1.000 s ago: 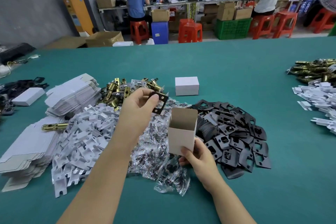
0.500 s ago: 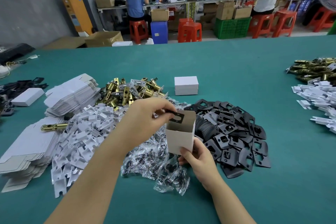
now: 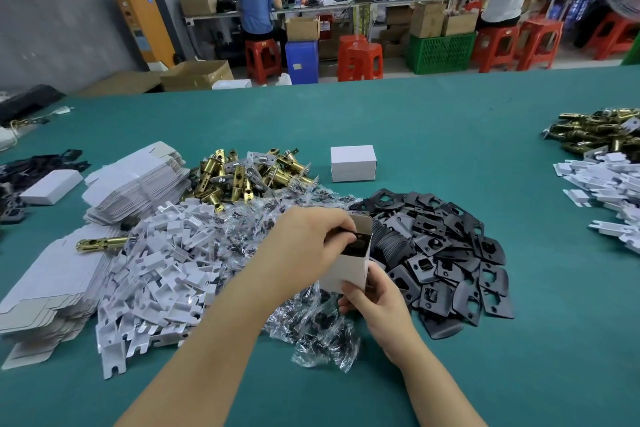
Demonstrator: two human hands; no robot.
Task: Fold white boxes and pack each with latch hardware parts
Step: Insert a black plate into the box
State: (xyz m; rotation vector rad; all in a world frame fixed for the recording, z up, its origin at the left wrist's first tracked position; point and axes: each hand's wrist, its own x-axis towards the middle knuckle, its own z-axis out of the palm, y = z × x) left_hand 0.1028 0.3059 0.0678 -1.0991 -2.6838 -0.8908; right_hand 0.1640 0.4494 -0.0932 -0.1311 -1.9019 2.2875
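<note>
Head view: right hand (image 3: 377,305) grips the lower part of an open white box (image 3: 346,270), held upright above the green table (image 3: 450,121). Left hand (image 3: 308,246) sits at the box mouth, fingers curled, pinching a black plate (image 3: 358,242) partly inside the opening. Just right of the box lies a heap of black plates (image 3: 453,250); below it, clear bagged parts (image 3: 318,329). White inserts (image 3: 162,267) lie left, brass latches (image 3: 242,177) beyond. One closed white box (image 3: 353,163) stands further back.

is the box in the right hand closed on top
No, the box held by the right hand is open at the top, and the left hand is putting a black plate in.
</note>
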